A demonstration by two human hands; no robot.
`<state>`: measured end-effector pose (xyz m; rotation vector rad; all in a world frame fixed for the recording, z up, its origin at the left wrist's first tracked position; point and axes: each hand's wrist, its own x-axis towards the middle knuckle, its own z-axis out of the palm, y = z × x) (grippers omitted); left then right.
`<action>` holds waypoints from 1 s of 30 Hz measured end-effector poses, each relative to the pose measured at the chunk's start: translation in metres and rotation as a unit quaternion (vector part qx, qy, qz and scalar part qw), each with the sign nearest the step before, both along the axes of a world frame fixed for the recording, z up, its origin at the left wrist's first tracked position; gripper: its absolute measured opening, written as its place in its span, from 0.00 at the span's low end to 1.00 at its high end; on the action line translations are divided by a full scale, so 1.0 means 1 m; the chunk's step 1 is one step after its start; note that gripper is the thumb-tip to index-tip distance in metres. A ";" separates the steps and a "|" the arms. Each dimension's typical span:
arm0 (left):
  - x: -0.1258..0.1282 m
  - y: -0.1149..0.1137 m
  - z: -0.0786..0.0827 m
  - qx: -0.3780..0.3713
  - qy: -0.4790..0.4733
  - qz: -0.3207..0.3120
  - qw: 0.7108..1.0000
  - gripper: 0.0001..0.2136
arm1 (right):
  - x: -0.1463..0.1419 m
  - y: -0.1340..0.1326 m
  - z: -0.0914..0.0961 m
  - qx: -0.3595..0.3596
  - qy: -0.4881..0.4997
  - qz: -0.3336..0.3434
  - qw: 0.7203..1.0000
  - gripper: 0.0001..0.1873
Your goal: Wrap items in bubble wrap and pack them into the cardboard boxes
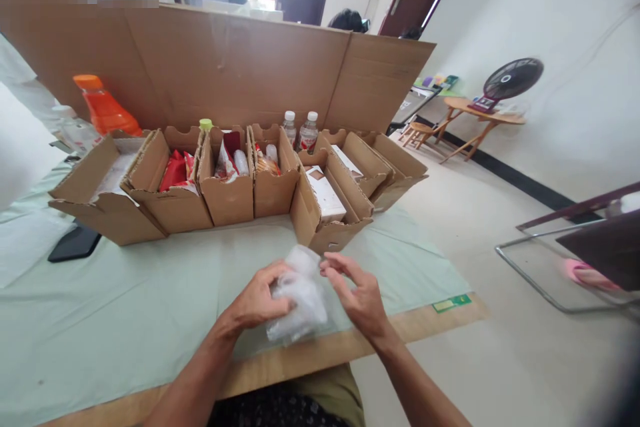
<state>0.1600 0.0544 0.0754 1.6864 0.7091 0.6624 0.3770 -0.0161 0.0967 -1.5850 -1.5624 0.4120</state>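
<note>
My left hand (263, 295) is wrapped around the near side of a crumpled clear plastic bag (306, 303), thumb across its top. A rounded, whitish translucent end shows at the bag's far side; what is inside I cannot make out. Just right of it is my right hand (359, 290), its fingers curved and slightly apart, tips close to the bag's far right side. Whether they touch it is unclear. Beyond both hands stands an open cardboard box (330, 235) with a white carton (326, 197) in it.
Several open cardboard boxes (227, 203) line the table, holding red packets (176, 172) and other goods. Behind them stand an orange bottle (107, 110), clear bottles (308, 133) and a tall cardboard panel (240, 67). A black phone (75, 243) lies left; a green strip (451, 303) sits on the right edge.
</note>
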 end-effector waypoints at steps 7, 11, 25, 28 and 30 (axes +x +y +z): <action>0.001 0.019 -0.026 0.015 0.094 0.139 0.986 0.32 | 0.037 0.072 -0.022 -0.062 -0.050 0.018 0.997 0.16; 0.007 0.020 -0.029 0.003 0.104 0.144 0.984 0.47 | 0.035 0.101 -0.026 -0.052 -0.051 0.021 0.997 0.23; -0.045 0.035 -0.025 -0.036 0.199 0.168 0.965 0.43 | 0.004 0.200 0.129 0.066 -0.318 0.068 0.943 0.15; -0.038 0.035 -0.032 0.012 0.241 0.158 0.957 0.45 | -0.030 0.277 0.151 -0.034 -0.496 0.045 0.867 0.17; -0.033 0.033 -0.035 0.047 0.269 0.151 0.950 0.47 | -0.051 0.320 0.151 -0.081 -0.558 0.039 0.825 0.18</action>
